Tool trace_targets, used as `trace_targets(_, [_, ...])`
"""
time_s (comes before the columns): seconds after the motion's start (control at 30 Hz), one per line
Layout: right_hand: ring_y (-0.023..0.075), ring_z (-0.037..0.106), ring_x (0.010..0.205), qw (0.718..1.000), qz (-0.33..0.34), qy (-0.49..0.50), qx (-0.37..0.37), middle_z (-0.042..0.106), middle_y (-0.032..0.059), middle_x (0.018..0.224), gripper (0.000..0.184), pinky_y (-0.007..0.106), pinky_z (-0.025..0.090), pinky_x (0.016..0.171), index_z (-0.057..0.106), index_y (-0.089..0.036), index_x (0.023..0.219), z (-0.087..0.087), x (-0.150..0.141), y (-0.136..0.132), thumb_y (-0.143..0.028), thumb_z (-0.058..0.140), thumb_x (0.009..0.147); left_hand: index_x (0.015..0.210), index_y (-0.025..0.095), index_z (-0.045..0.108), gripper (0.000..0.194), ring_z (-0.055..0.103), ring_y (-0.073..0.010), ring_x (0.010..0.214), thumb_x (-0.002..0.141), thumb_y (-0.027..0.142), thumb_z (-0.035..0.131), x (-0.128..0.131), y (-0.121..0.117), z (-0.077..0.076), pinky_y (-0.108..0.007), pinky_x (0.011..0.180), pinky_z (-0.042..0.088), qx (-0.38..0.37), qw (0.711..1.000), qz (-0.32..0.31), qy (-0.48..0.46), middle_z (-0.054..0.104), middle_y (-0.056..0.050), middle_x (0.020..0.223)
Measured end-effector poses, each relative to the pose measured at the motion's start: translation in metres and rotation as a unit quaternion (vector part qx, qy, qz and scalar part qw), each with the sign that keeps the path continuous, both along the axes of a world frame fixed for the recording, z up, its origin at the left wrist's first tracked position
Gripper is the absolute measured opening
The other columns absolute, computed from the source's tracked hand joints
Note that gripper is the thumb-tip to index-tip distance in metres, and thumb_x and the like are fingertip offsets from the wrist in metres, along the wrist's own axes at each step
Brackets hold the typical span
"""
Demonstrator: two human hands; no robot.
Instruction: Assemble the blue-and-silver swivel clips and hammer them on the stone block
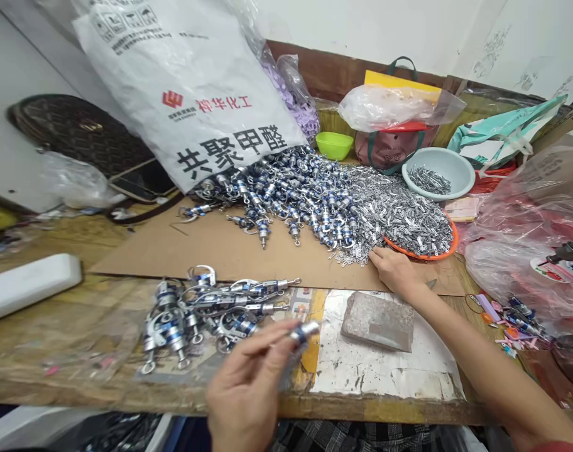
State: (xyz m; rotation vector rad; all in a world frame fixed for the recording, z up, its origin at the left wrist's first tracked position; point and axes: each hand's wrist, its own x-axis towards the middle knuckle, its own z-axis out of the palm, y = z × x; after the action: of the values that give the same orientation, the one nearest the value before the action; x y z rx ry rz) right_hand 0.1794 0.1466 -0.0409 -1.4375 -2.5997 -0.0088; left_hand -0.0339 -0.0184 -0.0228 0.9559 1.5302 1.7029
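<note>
My left hand (pixel 249 383) is raised near the table's front edge, its fingers pinched on a small silver and blue swivel clasp (pixel 304 331). Just beyond it lies a small heap of finished clasps (pixel 206 311). My right hand (pixel 394 269) reaches out to the edge of a heap of flat metal links (pixel 399 216), its fingers curled down among the loose pieces; what they hold is hidden. A big pile of silver and blue clasps (pixel 296 194) lies on a brown cardboard sheet (pixel 220 251).
An orange tray (pixel 449 247) sits under the links. Behind it stand a pale bowl (pixel 460 179) with metal parts and a green bowl (pixel 333 144). A large white printed sack (pixel 183 81) leans at the back. A grey block (pixel 378 321) rests on a worn white plate. Plastic bags crowd the right.
</note>
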Motion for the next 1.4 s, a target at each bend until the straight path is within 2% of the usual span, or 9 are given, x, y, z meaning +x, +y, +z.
trace_targets(0.13, [0.0177,0.056,0.075,1.000,0.007,0.023,0.005,0.064,0.0091,0.080,0.025,0.026,0.041,0.064,0.064,-0.013,0.078,-0.001,0.007,0.005,0.001,0.044,0.078,0.076,0.029,0.073,0.008,0.069,-0.0135,0.082,0.071,0.023,0.070,0.023,-0.008,-0.006,-0.019,0.076,0.055,-0.002,0.992,-0.126,-0.013,0.075,0.004,0.083])
trace_targets(0.27, [0.0164,0.057,0.083,0.996,-0.024,0.082,0.031,0.063,0.0088,0.093,0.026,0.026,0.044,0.070,0.063,-0.015,0.098,0.012,0.011,-0.001,-0.007,0.041,0.086,0.084,0.034,0.073,0.021,0.070,-0.0122,0.080,0.072,0.018,0.069,0.034,-0.007,-0.005,-0.017,0.078,0.055,0.041,0.978,-0.186,0.084,0.075,0.007,0.084])
trace_targets(0.37, [0.0136,0.059,0.084,0.983,0.003,0.178,0.031,0.064,0.0055,0.092,0.023,0.026,0.047,0.072,0.063,-0.017,0.100,0.036,0.009,-0.033,-0.011,0.044,0.088,0.095,0.035,0.070,0.032,0.071,-0.0120,0.078,0.071,0.014,0.069,0.036,-0.006,-0.010,-0.017,0.078,0.055,0.105,0.957,-0.206,0.174,0.075,0.008,0.087])
trace_targets(0.47, [0.0109,0.060,0.072,0.937,0.102,0.327,-0.060,0.066,0.0019,0.076,0.012,0.022,0.048,0.066,0.067,-0.017,0.084,0.061,0.003,-0.084,-0.014,0.055,0.084,0.115,0.032,0.059,0.047,0.071,-0.0123,0.073,0.073,0.013,0.068,0.040,-0.006,-0.014,-0.019,0.075,0.056,0.125,0.946,-0.204,0.218,0.075,0.006,0.089])
trace_targets(0.67, [0.0117,0.056,0.070,0.925,0.158,0.324,-0.123,0.063,0.0063,0.077,0.021,0.022,0.047,0.062,0.066,-0.013,0.094,0.071,-0.003,-0.139,-0.007,0.047,0.085,0.129,0.030,0.046,0.057,0.071,-0.0137,0.071,0.077,0.015,0.064,0.047,-0.004,-0.011,-0.022,0.072,0.058,0.148,0.937,-0.198,0.247,0.075,0.003,0.092])
trace_targets(0.9, [0.0118,0.058,0.078,0.912,0.168,0.353,-0.126,0.063,0.0080,0.085,0.018,0.021,0.049,0.069,0.061,-0.013,0.098,0.067,0.002,-0.141,-0.010,0.047,0.087,0.094,0.036,0.070,0.034,0.071,-0.0161,0.074,0.070,0.013,0.069,0.043,-0.005,-0.001,-0.023,0.075,0.057,0.095,0.958,-0.221,0.157,0.075,0.005,0.088])
trace_targets(1.1, [0.0141,0.062,0.083,0.943,0.216,0.250,0.036,0.066,0.0059,0.087,0.015,0.024,0.051,0.075,0.059,-0.018,0.099,0.059,0.012,-0.150,-0.016,0.048,0.088,0.076,0.028,0.075,0.009,0.071,-0.0158,0.073,0.071,0.025,0.068,0.041,-0.002,0.012,-0.018,0.068,0.056,-0.075,0.958,-0.269,-0.063,0.076,0.000,0.078])
trace_targets(1.23, [0.0168,0.064,0.079,0.933,0.274,0.218,0.077,0.068,0.0105,0.082,0.024,0.027,0.052,0.075,0.060,-0.010,0.093,0.062,0.013,-0.146,-0.011,0.037,0.091,0.071,0.024,0.074,0.006,0.069,-0.0158,0.077,0.071,0.024,0.068,0.042,0.000,0.016,-0.018,0.071,0.055,-0.073,0.957,-0.278,-0.043,0.075,-0.003,0.080])
trace_targets(1.4, [0.0140,0.064,0.076,0.947,0.231,0.203,0.094,0.069,0.0090,0.088,0.023,0.025,0.053,0.069,0.058,-0.013,0.100,0.058,0.013,-0.149,-0.012,0.037,0.091,0.068,0.021,0.073,0.007,0.068,-0.0184,0.083,0.071,0.025,0.067,0.040,-0.001,0.017,-0.021,0.074,0.054,-0.084,0.953,-0.289,-0.021,0.074,-0.005,0.084])
